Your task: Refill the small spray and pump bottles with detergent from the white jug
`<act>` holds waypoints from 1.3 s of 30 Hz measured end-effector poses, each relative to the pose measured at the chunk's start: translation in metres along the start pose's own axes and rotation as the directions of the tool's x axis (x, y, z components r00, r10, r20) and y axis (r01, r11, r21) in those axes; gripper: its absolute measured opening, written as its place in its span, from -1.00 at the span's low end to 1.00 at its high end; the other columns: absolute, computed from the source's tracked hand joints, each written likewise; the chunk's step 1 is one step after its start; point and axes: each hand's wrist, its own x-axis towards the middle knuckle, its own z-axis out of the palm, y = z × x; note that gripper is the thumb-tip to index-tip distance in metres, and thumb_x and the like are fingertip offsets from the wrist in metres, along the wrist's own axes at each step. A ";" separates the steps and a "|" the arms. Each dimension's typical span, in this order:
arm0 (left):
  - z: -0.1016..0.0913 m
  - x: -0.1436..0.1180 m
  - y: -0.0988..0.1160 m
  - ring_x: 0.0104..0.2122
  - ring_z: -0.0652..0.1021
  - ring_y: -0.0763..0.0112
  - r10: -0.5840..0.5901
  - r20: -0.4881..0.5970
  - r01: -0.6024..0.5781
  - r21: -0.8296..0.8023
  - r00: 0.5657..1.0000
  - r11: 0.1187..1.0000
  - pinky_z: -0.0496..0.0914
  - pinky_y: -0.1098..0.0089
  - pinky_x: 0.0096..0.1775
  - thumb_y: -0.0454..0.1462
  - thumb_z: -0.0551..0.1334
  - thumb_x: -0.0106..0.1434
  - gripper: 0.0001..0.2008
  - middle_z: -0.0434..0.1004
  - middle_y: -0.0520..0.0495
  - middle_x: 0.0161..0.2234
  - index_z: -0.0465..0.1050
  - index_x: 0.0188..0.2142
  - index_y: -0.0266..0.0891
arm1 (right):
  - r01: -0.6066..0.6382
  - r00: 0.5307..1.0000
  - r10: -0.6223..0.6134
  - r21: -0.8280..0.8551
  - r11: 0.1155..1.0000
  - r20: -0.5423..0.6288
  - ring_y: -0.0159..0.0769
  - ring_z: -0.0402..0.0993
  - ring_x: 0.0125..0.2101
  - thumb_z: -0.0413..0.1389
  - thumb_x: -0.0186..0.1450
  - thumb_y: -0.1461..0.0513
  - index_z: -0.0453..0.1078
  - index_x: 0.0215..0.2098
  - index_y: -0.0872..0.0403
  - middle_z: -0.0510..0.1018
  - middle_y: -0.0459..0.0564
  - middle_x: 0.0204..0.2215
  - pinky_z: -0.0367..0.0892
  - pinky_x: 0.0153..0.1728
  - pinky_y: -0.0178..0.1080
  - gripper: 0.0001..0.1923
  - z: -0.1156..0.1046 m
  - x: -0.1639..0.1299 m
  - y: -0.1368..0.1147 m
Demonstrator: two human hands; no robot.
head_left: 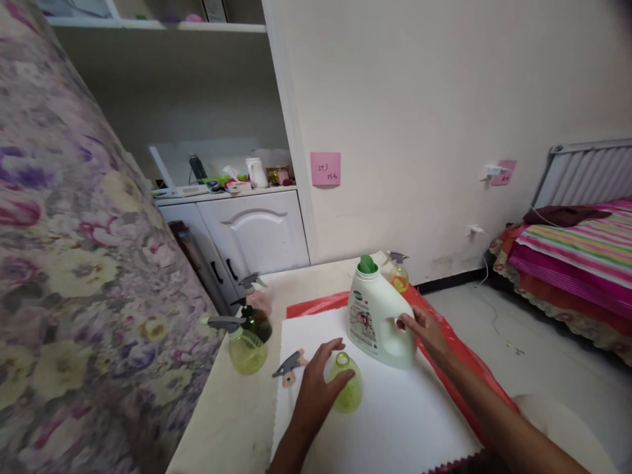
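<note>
My right hand grips the handle of a pale green detergent jug, which stands on the white sheet. The jug's mouth is uncapped and shows a green pour spout. My left hand is curved beside a small translucent yellow-green bottle, thumb and fingers apart. Its thumb overlaps the bottle in view; I cannot tell whether it touches. The bottle is upright with an open neck. Left of that hand, a grey and peach trigger spray head lies on the sheet.
Several spray bottles line the table's left side: a yellow-green one, a dark one and a pinkish one. Behind the jug stands another with orange liquid. Red plastic borders the white sheet. A floral curtain hangs left.
</note>
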 end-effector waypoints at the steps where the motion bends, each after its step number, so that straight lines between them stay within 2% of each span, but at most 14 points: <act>1: -0.001 0.004 0.003 0.04 0.46 0.18 -0.007 0.032 0.008 -0.014 0.999 1.000 0.26 0.15 0.11 -0.28 0.27 0.10 -0.56 0.52 -0.10 -0.01 0.40 0.02 -0.10 | -0.003 1.000 0.004 -0.008 1.000 0.018 -0.22 0.44 -0.48 0.15 0.11 -0.13 0.42 -0.52 0.06 0.55 -0.05 -0.56 0.33 -0.44 -0.24 -0.57 0.001 0.002 -0.002; 4: 0.001 0.011 0.004 -0.02 0.49 0.18 -0.021 0.078 0.026 -0.060 0.997 0.998 0.30 0.19 0.07 -0.29 0.25 0.10 -0.63 0.57 -0.09 -0.07 0.45 -0.05 -0.12 | -0.011 0.998 0.013 -0.021 1.000 0.068 -0.31 0.32 -0.59 0.05 0.20 -0.13 0.32 -0.67 0.05 0.41 -0.10 -0.70 0.24 -0.50 -0.27 -0.50 0.004 0.006 -0.003; 10: 0.007 0.009 -0.009 -0.09 0.52 0.16 -0.032 0.073 0.040 -0.111 0.997 0.993 0.34 0.25 0.00 -0.27 0.22 0.11 -0.75 0.59 -0.09 -0.14 0.51 -0.19 -0.14 | -0.047 0.991 0.048 -0.015 0.999 0.123 -0.38 0.16 -0.70 -0.05 0.21 -0.14 0.19 -0.78 0.03 0.23 -0.14 -0.81 0.13 -0.60 -0.29 -0.43 0.009 0.010 0.007; 16: 0.007 0.004 -0.012 -0.05 0.50 0.19 -0.026 0.100 0.040 -0.145 0.995 0.989 0.31 0.29 0.03 -0.28 0.24 0.12 -0.69 0.57 -0.06 -0.09 0.49 -0.10 -0.11 | -0.048 0.992 0.048 -0.005 0.999 0.116 -0.37 0.14 -0.69 -0.05 0.19 -0.12 0.18 -0.78 0.02 0.22 -0.14 -0.81 0.12 -0.58 -0.28 -0.46 0.011 0.012 0.008; 24: 0.008 0.003 -0.009 -0.07 0.50 0.20 -0.021 0.063 0.030 -0.156 0.998 0.987 0.31 0.29 0.02 -0.28 0.21 0.15 -0.76 0.58 -0.06 -0.13 0.51 -0.16 -0.13 | -0.045 0.996 0.046 -0.012 0.999 0.073 -0.39 0.11 -0.68 0.01 0.22 -0.10 0.15 -0.75 0.03 0.20 -0.17 -0.79 0.04 -0.58 -0.28 -0.47 0.017 0.006 -0.003; 27: 0.009 0.003 -0.009 -0.08 0.51 0.19 -0.026 0.049 0.033 -0.167 0.998 0.985 0.32 0.29 0.00 -0.29 0.21 0.13 -0.76 0.59 -0.06 -0.15 0.52 -0.19 -0.14 | -0.052 0.994 0.055 -0.029 0.998 0.090 -0.39 0.12 -0.67 0.03 0.22 -0.10 0.17 -0.72 0.03 0.20 -0.18 -0.78 0.04 -0.57 -0.29 -0.49 0.006 0.002 -0.018; 33: 0.012 0.003 -0.010 -0.06 0.51 0.23 -0.008 0.026 0.015 -0.267 1.000 0.963 0.32 0.29 0.02 -0.29 0.23 0.12 -0.71 0.59 -0.07 -0.11 0.50 -0.12 -0.14 | -0.079 0.981 0.099 -0.123 0.989 0.164 -0.43 0.05 -0.71 0.08 0.21 -0.11 0.14 -0.68 0.03 0.19 -0.20 -0.80 -0.03 -0.60 -0.30 -0.50 -0.030 -0.015 -0.068; 39: 0.010 0.003 -0.017 -0.04 0.51 0.24 0.042 -0.004 -0.041 -0.291 0.999 0.956 0.31 0.28 0.06 -0.29 0.25 0.12 -0.73 0.58 -0.07 -0.09 0.51 -0.14 -0.15 | -0.091 0.927 0.199 -0.324 0.942 0.318 -0.46 -0.01 -0.71 0.08 0.20 -0.13 0.21 -0.58 0.05 0.13 -0.26 -0.81 -0.06 -0.60 -0.32 -0.53 -0.059 -0.037 -0.097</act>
